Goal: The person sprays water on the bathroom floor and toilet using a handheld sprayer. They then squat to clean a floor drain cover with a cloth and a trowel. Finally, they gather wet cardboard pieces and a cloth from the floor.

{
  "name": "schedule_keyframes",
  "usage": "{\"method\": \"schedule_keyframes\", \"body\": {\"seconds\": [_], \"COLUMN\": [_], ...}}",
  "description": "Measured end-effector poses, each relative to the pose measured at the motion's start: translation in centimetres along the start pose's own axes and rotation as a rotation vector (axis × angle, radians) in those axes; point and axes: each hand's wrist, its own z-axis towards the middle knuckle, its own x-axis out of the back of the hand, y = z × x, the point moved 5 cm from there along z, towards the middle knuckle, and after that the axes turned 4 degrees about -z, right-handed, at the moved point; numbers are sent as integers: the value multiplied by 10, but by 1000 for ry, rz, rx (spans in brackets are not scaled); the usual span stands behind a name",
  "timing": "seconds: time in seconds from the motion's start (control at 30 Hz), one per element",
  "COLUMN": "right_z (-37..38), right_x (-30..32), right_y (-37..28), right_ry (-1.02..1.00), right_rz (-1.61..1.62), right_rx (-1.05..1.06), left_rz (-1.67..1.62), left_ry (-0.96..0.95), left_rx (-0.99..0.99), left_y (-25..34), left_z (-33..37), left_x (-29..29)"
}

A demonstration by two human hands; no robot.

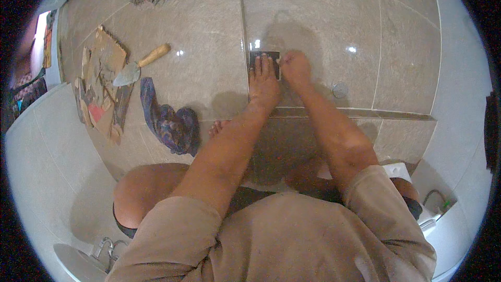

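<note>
On the tiled floor (323, 26), in the near-left corner of the section bordered by the raised kerb (360, 113), the left hand (265, 90) lies over a black plate (276, 68), its fingers flat and slightly spread. The right hand (296, 70) is curled at the plate's right edge, though whether its fingers pinch anything cannot be told. The step looks like steadying and edge work; the next move seems to call for even pressure.

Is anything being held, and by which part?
The left hand lies on the dark square, not visibly gripping; whether the curled right hand beside it holds anything can't be told.
</note>
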Motion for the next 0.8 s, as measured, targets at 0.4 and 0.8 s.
{"method": "schedule_keyframes", "body": {"seconds": [0.4,0.8], "right_z": [0,-16], "right_x": [5,8], "right_y": [-16,-24], "right_ry": [-91,-18], "right_rz": [-218,-139], "right_rx": [-67,40], "left_rz": [-3,-248], "left_ry": [152,85], "left_rx": [-32,111], "left_y": [0,6], "left_z": [-1,-52], "left_x": [-28,-40]}}
